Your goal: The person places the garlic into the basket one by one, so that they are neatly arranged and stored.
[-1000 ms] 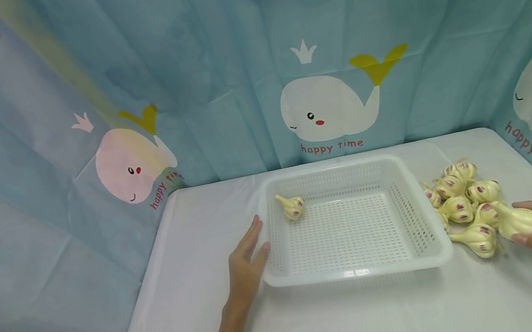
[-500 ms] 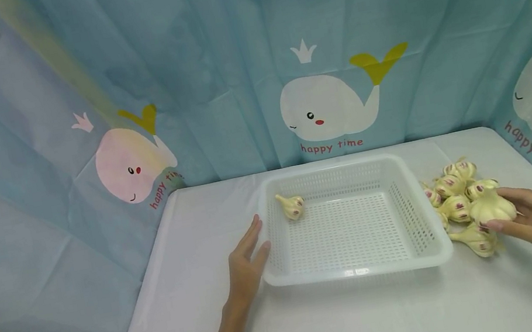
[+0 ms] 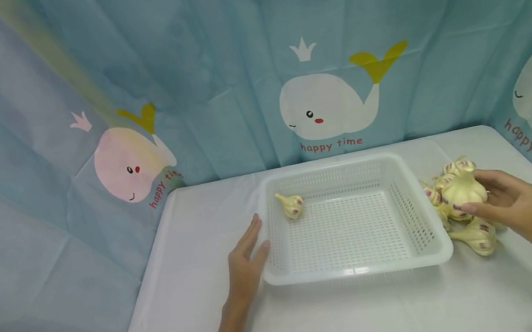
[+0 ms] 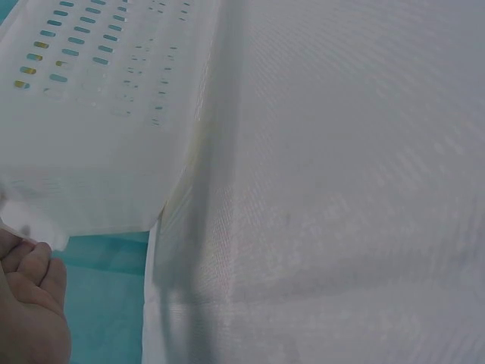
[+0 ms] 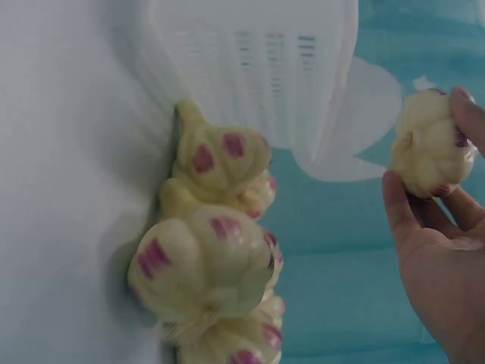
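You are looking at a basket [image 3: 359,271] of glossy, perforated plastic; right of it, garlic bulbs [image 3: 480,237] are showing smooth, faintly shiny skins; behind it, a creased, cloth-like curtain [image 3: 224,49] is hanging.

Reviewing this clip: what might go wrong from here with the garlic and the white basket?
The held garlic bulb could slip, since the right hand grips it mainly with thumb and fingertips.

The loose bulbs might roll if brushed, as they lie heaped close beside the basket's right side and the held one is just above them.

The white basket might shift if bumped; the left hand seems only to touch its left side.
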`<state>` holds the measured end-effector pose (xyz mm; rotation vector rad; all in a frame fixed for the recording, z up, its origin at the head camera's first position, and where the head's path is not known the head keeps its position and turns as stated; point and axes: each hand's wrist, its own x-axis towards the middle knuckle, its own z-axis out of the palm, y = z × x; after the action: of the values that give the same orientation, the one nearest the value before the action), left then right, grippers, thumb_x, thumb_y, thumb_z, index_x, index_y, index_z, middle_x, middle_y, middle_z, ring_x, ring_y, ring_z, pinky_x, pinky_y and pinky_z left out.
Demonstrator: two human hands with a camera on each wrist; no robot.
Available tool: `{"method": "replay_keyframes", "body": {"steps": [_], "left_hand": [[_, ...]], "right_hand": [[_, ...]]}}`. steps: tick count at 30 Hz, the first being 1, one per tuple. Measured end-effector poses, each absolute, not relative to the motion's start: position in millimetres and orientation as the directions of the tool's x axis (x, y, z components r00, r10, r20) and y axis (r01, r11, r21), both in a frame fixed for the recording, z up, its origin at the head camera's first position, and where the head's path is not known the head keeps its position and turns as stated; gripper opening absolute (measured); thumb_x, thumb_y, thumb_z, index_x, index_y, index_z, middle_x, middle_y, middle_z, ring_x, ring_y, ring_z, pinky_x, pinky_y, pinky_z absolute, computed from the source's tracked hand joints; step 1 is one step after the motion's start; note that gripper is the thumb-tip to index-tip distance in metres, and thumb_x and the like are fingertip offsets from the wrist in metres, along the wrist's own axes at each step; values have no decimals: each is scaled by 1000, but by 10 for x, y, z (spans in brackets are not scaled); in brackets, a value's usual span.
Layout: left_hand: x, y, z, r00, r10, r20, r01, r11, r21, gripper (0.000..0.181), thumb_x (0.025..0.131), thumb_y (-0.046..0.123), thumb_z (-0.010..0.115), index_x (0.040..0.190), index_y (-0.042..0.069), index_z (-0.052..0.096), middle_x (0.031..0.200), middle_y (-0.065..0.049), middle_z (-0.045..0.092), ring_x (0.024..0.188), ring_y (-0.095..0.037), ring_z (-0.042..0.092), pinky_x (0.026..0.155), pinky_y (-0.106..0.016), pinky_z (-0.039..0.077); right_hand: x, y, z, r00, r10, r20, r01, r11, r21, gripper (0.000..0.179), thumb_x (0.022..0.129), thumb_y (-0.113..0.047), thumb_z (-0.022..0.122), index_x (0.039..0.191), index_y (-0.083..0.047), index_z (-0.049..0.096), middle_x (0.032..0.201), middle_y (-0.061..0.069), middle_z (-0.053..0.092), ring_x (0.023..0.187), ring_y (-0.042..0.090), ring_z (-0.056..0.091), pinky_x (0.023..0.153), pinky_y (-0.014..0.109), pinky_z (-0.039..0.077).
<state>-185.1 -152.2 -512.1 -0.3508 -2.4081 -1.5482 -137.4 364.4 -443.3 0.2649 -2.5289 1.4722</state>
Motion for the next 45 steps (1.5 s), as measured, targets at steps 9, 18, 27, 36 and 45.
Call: {"method": "replay_keyframes", "body": {"steps": [9, 18, 27, 36, 45], "left_hand": [[-1855, -1526, -5143, -934, 61, 352, 345, 405, 846, 51, 106, 15, 65, 155, 17, 55, 164, 12, 45, 155, -12, 39, 125, -19, 30], [-1853, -1528, -5132, -934, 65, 352, 348, 392, 851, 51, 105, 13, 65, 155, 15, 55, 164, 11, 45, 156, -21, 40, 125, -18, 30], [-1843, -1526, -5124, -938, 62, 341, 338, 380, 861, 52, 105, 13, 65, 156, 14, 54, 164, 12, 45, 156, -17, 39, 125, -18, 30], [-1845, -1527, -5128, -938, 65, 341, 338, 391, 856, 52, 106, 15, 65, 156, 16, 53, 165, 11, 44, 156, -14, 38, 125, -19, 30], [-1841, -1527, -5118, -945, 59, 323, 319, 402, 858, 52, 106, 17, 64, 157, 17, 53, 165, 13, 43, 155, -8, 37, 126, -22, 30]], "right_hand": [[-1503, 3440, -4283, -957, -110, 268, -289, 436, -852, 74, 97, 6, 72, 161, 5, 35, 168, 7, 34, 143, -9, 42, 100, 2, 46], [-1627, 3238, -4135, -964, -107, 245, -267, 452, -851, 72, 98, -6, 75, 159, 5, 38, 163, 22, 39, 130, -14, 49, 92, 6, 54], [-1737, 3019, -3971, -936, -187, 299, -348, 351, -869, 66, 98, 1, 73, 157, 1, 44, 148, -3, 52, 123, -7, 62, 91, 14, 60], [-1879, 2842, -3833, -951, -206, 230, -291, 345, -892, 62, 101, -11, 74, 157, -7, 47, 145, 2, 53, 118, 0, 68, 89, 18, 63], [-2069, 2640, -3797, -951, -236, 199, -267, 307, -913, 59, 98, -12, 77, 152, -11, 54, 140, 5, 62, 115, 6, 72, 89, 21, 64]]}}
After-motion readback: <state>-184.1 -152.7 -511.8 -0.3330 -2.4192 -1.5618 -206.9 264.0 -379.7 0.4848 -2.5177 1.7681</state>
